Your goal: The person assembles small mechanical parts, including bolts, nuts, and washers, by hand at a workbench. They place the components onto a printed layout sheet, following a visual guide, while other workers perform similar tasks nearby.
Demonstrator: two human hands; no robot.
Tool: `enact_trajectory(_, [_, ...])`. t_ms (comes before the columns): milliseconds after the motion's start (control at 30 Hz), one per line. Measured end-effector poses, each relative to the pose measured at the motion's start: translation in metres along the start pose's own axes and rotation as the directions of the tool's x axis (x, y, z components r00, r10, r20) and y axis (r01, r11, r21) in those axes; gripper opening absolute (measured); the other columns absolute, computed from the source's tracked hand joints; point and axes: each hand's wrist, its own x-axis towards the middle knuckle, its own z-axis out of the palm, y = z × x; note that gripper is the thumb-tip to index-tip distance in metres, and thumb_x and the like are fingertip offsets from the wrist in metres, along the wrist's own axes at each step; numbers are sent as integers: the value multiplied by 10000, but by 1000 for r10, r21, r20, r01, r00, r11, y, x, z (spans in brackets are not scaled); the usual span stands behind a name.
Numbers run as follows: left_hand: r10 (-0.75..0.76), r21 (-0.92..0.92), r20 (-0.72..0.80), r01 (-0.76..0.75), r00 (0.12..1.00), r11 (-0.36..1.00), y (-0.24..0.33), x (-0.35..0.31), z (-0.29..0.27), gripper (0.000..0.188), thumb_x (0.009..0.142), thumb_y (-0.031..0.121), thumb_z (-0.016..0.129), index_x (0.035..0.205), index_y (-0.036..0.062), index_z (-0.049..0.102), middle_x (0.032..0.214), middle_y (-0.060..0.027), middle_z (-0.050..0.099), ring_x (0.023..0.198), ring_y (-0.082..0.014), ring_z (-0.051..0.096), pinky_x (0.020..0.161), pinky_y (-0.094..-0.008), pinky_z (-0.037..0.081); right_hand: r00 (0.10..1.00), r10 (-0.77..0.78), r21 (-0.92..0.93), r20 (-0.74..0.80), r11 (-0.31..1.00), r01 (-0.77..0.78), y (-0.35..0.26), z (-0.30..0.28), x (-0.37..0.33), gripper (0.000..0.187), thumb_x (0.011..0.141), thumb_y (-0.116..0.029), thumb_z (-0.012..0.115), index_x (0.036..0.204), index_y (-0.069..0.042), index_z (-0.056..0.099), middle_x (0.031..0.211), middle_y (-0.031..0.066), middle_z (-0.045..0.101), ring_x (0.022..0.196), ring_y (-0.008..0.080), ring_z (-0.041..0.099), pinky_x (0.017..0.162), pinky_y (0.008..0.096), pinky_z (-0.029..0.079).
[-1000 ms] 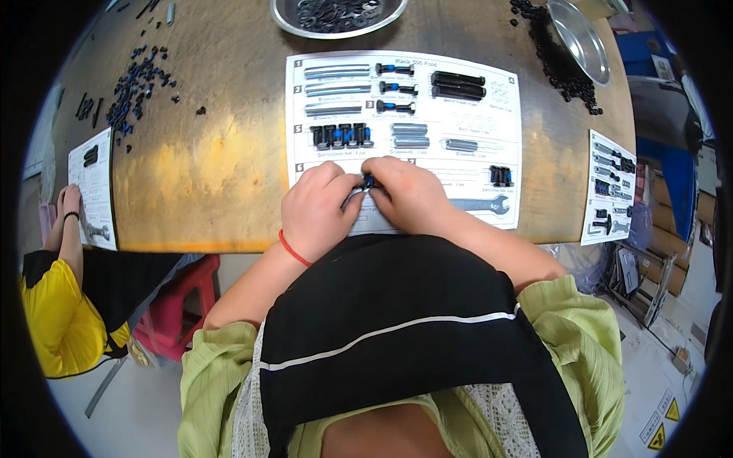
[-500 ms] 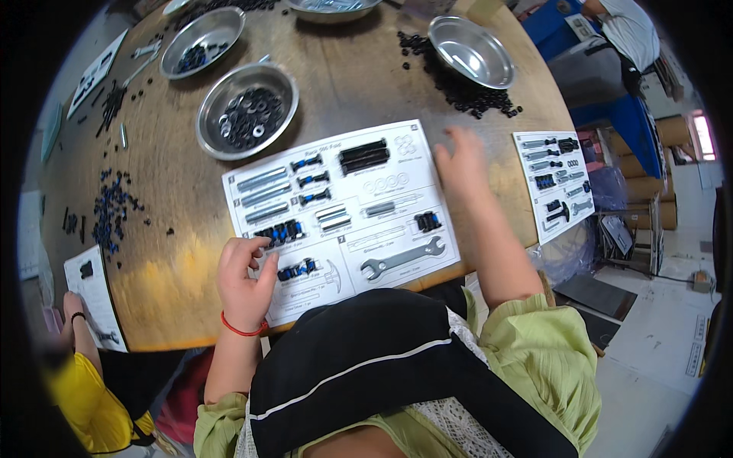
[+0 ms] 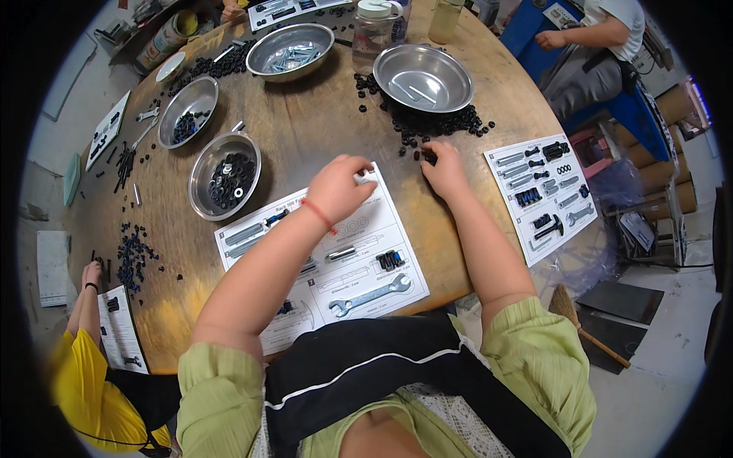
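Observation:
My left hand (image 3: 343, 189) is over the upper right of a printed parts sheet (image 3: 412, 282), its fingers curled. Whatever they may hold is hidden. Beyond the sheet, my right hand (image 3: 445, 174) is at the near edge of a pile of small black nuts (image 3: 458, 122), thumb and fingers closed around a dark piece that looks like one of them. Lying on the sheet are an open-end wrench (image 3: 370, 296), a short silver tube (image 3: 341, 253), black bolts (image 3: 391, 260) and silver rods (image 3: 244, 238). My left forearm covers part of the sheet.
Steel bowls hold black washers (image 3: 233, 179), blue-black screws (image 3: 185, 126) and silver bolts (image 3: 296, 56); another steel bowl (image 3: 424, 76) rests on the nuts. A filled sheet (image 3: 542, 195) lies right. Loose screws (image 3: 136, 256) and a co-worker's hand (image 3: 92, 272) are left. A jug (image 3: 374, 34) stands far.
My left hand has moved from the sheet's lower left up to its upper right, fingers curled. My right hand has reached forward to the black nuts and closed. The view has shifted.

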Motion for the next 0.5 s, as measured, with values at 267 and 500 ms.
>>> enact_trajectory(267, [-121, 204, 63, 106, 991, 973, 20, 83, 77, 345, 798, 178, 730, 1123, 81, 664, 1089, -166, 604, 1012, -342, 599, 907, -392, 487, 980, 126, 51, 155, 990, -135, -5, -16, -1, 258, 740, -93, 710, 994, -72, 670, 992, 159, 612, 955, 347, 601, 827, 416, 499])
enact_trajectory(500, [-62, 140, 108, 47, 992, 989, 12, 81, 79, 277, 783, 128, 719, 1053, 79, 681, 1056, -160, 606, 996, -332, 609, 879, -392, 497, 964, 180, 196, 198, 956, -219, 1, -17, -9, 217, 753, -38, 680, 968, -57, 654, 1000, 142, 609, 940, 336, 608, 801, 402, 508])
